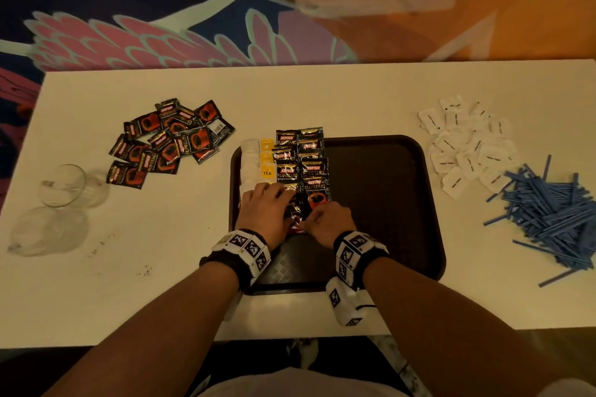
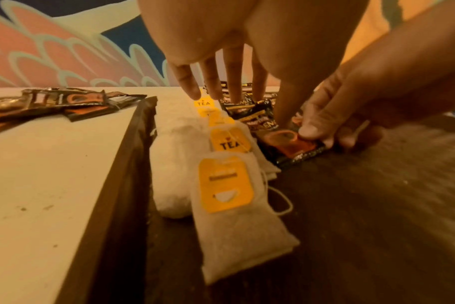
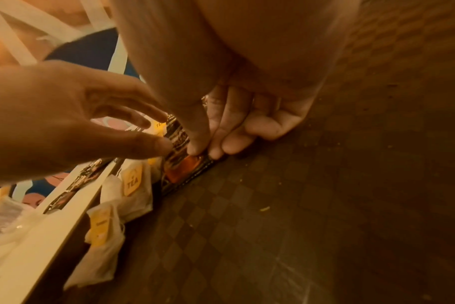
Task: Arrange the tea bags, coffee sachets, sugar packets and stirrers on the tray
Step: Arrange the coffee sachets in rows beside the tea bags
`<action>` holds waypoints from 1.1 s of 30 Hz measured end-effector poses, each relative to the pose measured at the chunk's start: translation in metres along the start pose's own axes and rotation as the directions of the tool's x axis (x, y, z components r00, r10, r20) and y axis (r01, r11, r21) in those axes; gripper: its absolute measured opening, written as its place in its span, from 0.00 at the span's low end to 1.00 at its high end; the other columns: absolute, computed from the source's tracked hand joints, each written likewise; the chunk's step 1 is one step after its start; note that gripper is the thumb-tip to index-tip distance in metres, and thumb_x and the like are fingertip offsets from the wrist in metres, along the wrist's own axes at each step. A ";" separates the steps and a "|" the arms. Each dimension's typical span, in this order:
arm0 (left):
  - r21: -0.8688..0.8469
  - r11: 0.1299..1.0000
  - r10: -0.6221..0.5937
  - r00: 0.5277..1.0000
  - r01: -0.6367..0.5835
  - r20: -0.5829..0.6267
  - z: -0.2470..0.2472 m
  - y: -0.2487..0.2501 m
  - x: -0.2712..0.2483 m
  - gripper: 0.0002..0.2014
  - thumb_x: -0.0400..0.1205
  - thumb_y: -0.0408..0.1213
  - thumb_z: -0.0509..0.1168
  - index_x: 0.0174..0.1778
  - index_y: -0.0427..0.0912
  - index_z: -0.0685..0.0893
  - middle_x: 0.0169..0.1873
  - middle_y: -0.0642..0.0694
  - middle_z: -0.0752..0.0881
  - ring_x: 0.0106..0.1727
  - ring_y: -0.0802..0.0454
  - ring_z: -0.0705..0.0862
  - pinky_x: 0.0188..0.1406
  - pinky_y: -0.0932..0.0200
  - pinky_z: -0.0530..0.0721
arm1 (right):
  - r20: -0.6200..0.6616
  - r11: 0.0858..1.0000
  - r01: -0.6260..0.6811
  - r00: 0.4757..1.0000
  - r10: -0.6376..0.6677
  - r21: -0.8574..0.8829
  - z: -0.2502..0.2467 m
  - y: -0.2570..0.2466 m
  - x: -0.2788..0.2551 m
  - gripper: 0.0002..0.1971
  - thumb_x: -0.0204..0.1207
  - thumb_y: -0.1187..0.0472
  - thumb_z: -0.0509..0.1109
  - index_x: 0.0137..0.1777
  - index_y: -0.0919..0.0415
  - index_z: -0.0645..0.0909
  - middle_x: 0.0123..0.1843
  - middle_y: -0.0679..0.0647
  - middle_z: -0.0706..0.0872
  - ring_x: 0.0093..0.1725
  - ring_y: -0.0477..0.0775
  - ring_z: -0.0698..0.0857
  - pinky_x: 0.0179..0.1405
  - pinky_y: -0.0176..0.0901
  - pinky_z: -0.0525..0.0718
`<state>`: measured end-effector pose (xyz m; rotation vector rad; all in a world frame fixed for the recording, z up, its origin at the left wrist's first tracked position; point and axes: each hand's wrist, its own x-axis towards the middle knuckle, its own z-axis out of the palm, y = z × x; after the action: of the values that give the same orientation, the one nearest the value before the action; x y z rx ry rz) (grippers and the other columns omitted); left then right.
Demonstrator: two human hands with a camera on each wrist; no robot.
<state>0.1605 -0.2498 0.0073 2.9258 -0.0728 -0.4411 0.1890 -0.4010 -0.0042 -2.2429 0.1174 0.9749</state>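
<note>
A dark brown tray (image 1: 380, 196) sits in the middle of the white table. Tea bags (image 1: 266, 171) with yellow tags line its left edge, with two columns of black coffee sachets (image 1: 301, 164) beside them. My left hand (image 1: 275, 193) lies with straight fingers on the near sachets and tea tags (image 2: 203, 102). My right hand (image 1: 314, 214) pinches the near edge of a coffee sachet (image 2: 291, 148) lying on the tray, thumb and fingers (image 3: 216, 152) closed on it (image 3: 187, 168). Loose coffee sachets (image 1: 167, 142) lie left of the tray, white sugar packets (image 1: 467, 145) and blue stirrers (image 1: 554, 213) to its right.
Two clear glasses (image 1: 64, 185) and a crumpled clear plastic bag (image 1: 45, 232) stand at the table's left end. The tray's right half (image 1: 387, 171) is bare. Its raised rim (image 2: 122, 164) runs beside the tea bags (image 2: 226, 185). Patterned carpet lies beyond the table.
</note>
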 end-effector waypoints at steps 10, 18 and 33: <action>0.082 0.996 0.020 0.998 -0.025 0.066 0.005 0.005 -0.001 0.31 0.79 0.50 0.66 0.79 0.51 0.66 0.79 0.49 0.65 0.79 0.45 0.60 0.75 0.45 0.60 | -0.329 0.986 -0.051 0.939 0.101 0.158 -0.023 0.000 0.012 0.21 0.76 0.55 0.74 0.66 0.53 0.73 0.65 0.54 0.76 0.59 0.53 0.79 0.53 0.42 0.78; 0.050 0.999 -0.004 0.998 0.001 0.066 0.000 0.002 0.007 0.33 0.79 0.49 0.67 0.79 0.51 0.65 0.81 0.48 0.62 0.81 0.44 0.56 0.78 0.44 0.56 | -0.280 0.987 -0.083 0.953 0.120 0.139 -0.022 -0.005 0.027 0.20 0.77 0.57 0.72 0.68 0.50 0.73 0.66 0.55 0.78 0.62 0.55 0.81 0.53 0.46 0.81; 0.061 0.998 0.015 0.998 -0.019 0.067 -0.002 -0.001 0.016 0.32 0.80 0.46 0.67 0.80 0.53 0.64 0.80 0.46 0.62 0.81 0.42 0.56 0.77 0.43 0.57 | -0.271 0.986 -0.075 0.956 0.114 0.148 -0.023 -0.004 0.035 0.18 0.79 0.57 0.70 0.67 0.48 0.72 0.62 0.54 0.81 0.58 0.54 0.83 0.55 0.50 0.85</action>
<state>0.1760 -0.2502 0.0041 2.9685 -0.1226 -0.5427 0.2296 -0.4061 -0.0143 -2.2510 0.4081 0.6713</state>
